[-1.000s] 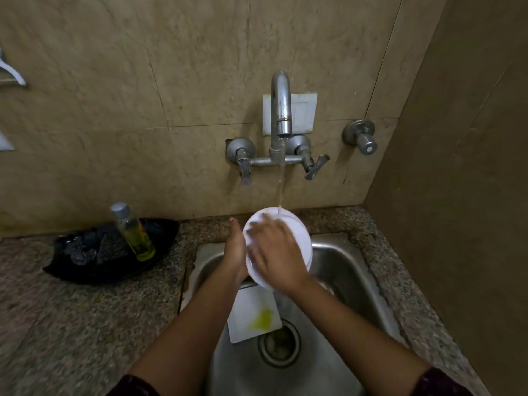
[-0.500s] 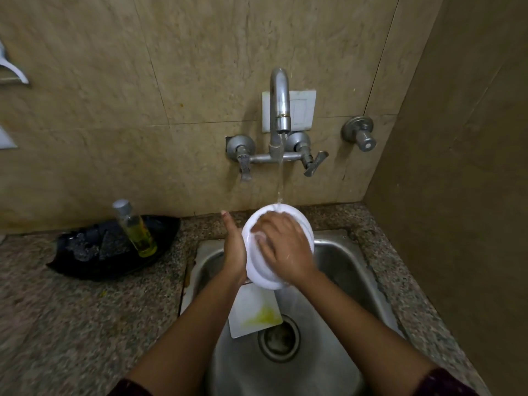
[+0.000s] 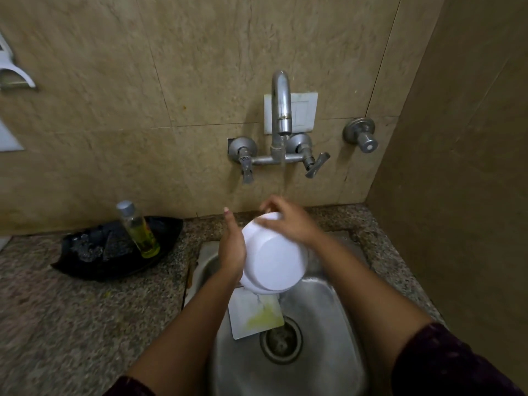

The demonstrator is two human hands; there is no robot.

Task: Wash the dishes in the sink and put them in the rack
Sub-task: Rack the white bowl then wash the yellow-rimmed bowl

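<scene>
Head view: the round, smooth white bowl (image 3: 274, 258) was over the shiny steel sink (image 3: 328, 310), bottom toward the camera. The right hand (image 3: 288, 221) pinched its rim. The left hand (image 3: 231, 247) touched its side with fingers hidden, so I cannot tell its grip. It looked slippery, so best to turn it slowly under the tap (image 3: 281, 110).

Dim, warm light from above; soft shadows under the tap (image 3: 281, 110); glare in the sink (image 3: 328, 312); bowl (image 3: 274, 261) and edges blurred, borders bent.
</scene>
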